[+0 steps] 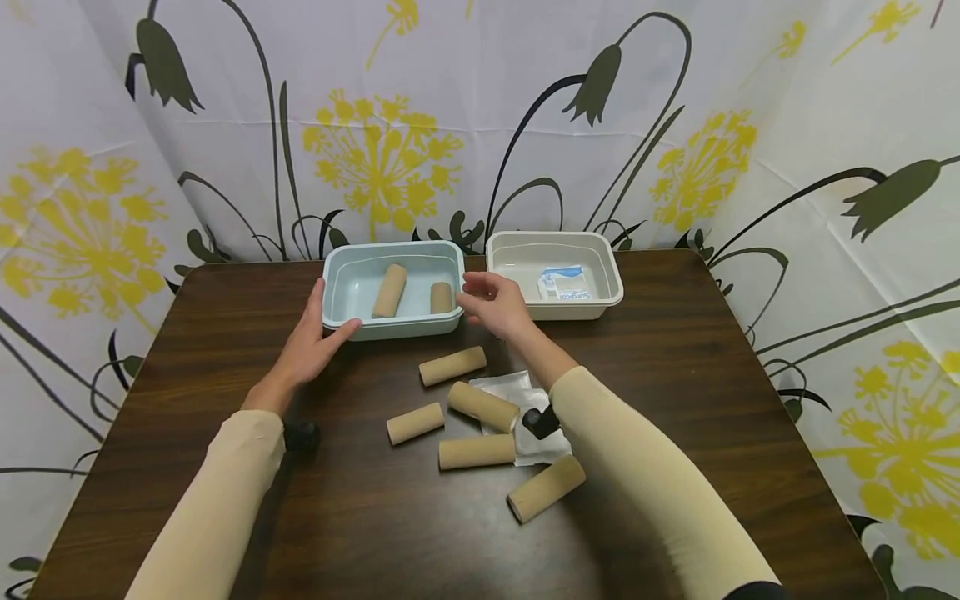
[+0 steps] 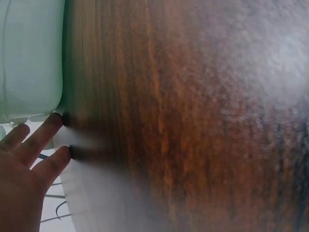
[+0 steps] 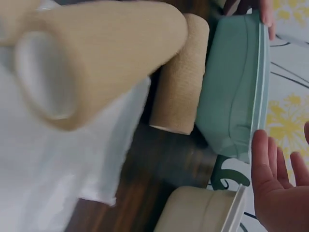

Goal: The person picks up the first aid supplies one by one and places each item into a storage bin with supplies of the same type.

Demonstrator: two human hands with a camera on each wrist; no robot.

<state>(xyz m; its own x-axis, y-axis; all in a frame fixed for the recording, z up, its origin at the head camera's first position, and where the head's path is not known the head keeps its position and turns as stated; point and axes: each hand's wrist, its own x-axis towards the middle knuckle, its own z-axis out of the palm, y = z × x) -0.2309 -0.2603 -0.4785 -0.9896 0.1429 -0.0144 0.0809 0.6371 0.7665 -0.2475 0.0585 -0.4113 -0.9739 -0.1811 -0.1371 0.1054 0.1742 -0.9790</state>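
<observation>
A pale blue plastic tub (image 1: 393,330) stands at the back of the table with two brown cardboard tubes (image 1: 390,292) inside, one long and one short. My left hand (image 1: 306,343) lies against its left end, thumb at the front rim and fingers extended along the side. In the left wrist view these fingers (image 2: 48,128) are spread beside the tub's corner. My right hand (image 1: 495,307) is at the right end of the tub, fingertips by the rim and nothing held. The right wrist view shows its loosely extended fingers (image 3: 260,154) near the tub's corner.
Several cardboard tubes (image 1: 476,452) lie in front of the tub, some on or beside a flattened white packet (image 1: 543,450). To the right stands a cream tub (image 1: 566,312) holding a white and blue packet (image 1: 566,283). A flowered cloth (image 1: 465,117) hangs behind the table.
</observation>
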